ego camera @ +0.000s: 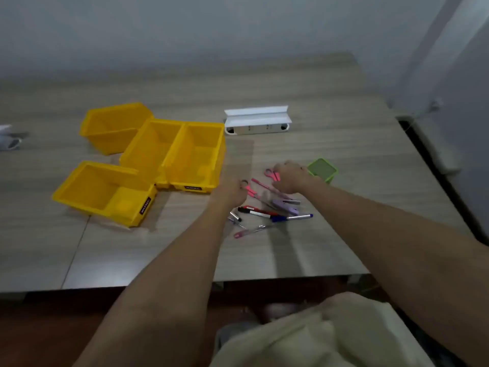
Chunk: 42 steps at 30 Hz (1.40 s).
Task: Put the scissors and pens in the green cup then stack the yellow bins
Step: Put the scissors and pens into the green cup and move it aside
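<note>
A loose pile of pens and scissors lies on the wooden table right of centre. It includes a red and black marker (258,211), a blue pen (291,217), a pink pen (246,233) and purple scissors (284,203). My left hand (232,190) is closed at the pile's left edge, with a finger through the ring of pink scissors (250,190). My right hand (291,178) rests palm down over a second pair of pink scissors (272,174), just left of the green cup (322,169). Motion blur hides its grip. Several yellow bins (197,152) stand apart, unstacked, to the left.
A white folded box (256,120) lies behind the pile. The table's near edge (158,286) runs across below my forearms, and its right edge drops off near the wall. A pale cloth (330,335) covers my lap. A seam (76,250) splits the tabletop on the left.
</note>
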{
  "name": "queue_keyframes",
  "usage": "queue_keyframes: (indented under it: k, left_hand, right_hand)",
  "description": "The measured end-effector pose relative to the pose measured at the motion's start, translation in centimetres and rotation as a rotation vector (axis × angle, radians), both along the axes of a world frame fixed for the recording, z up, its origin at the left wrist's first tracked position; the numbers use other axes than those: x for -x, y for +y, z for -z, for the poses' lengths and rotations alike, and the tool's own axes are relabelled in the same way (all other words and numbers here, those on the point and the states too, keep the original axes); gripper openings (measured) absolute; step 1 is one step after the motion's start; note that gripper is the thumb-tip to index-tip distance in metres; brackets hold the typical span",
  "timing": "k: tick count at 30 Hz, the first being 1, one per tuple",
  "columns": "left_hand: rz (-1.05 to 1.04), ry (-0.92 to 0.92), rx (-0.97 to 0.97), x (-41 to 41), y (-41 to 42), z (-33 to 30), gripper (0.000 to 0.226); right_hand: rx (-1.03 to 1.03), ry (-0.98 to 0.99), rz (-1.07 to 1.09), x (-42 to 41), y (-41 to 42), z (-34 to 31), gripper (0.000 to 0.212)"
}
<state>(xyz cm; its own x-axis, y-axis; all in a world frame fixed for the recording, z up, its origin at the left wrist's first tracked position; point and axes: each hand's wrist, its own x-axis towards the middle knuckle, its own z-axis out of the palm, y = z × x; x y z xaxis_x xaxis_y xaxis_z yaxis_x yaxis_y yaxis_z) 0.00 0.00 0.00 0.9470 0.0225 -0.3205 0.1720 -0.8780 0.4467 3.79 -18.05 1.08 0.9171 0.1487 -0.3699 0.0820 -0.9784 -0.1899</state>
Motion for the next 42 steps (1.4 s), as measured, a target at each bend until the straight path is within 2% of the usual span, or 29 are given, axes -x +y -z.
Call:
queue_keyframes:
  k: [8, 10, 12, 14, 18, 25, 27, 31, 35, 39, 42]
  left_hand:
    - [-0.121, 0.185, 0.026, 3.1, -0.2, 5.1, 0.027]
    - [-0.130, 0.219, 0.036, 4.0, -0.4, 6.4, 0.025]
    - [-0.116, 0.250, 0.028, 4.9, -0.7, 7.3, 0.023]
    - [-0.100, 0.258, 0.025, 5.7, -0.8, 8.2, 0.021]
    - [-0.096, 0.244, 0.038, 7.1, -1.0, 9.6, 0.024]
    - [-0.069, 0.256, -0.023, 8.3, -1.2, 10.4, 0.041]
    - [-0.065, 0.240, -0.016, 8.2, -1.1, 10.3, 0.038]
    - [-0.065, 0.256, 0.011, 7.4, -0.4, 9.3, 0.027]
    - [-0.041, 0.267, 0.018, 5.9, -0.1, 7.7, 0.019]
    - [-0.006, 0.130, 0.028, 3.7, 0.0, 5.7, 0.014]
    - [-0.013, 0.019, 0.111, 0.9, -0.4, 3.3, 0.006]
  right_hand:
    - [0.087, 0.087, -0.086, 3.3, -0.4, 5.2, 0.026]
    - [0.098, 0.115, -0.108, 3.7, -0.8, 6.2, 0.029]
    - [0.103, 0.117, -0.151, 4.1, -1.2, 7.2, 0.043]
    - [0.121, 0.111, -0.169, 4.5, -1.6, 8.3, 0.049]
    - [0.191, 0.088, -0.158, 5.3, -1.7, 10.3, 0.036]
    - [0.229, 0.047, -0.233, 5.9, -1.6, 11.7, 0.034]
    - [0.222, 0.041, -0.245, 5.9, -1.6, 11.8, 0.032]
    - [0.156, 0.046, -0.196, 5.7, -1.6, 10.9, 0.026]
    - [-0.012, 0.063, -0.021, 4.7, -2.0, 9.5, 0.034]
    - [-0.240, -0.016, 0.092, 2.7, -2.7, 7.2, 0.029]
    - [-0.383, -0.133, 0.123, 0.1, -3.5, 4.2, 0.027]
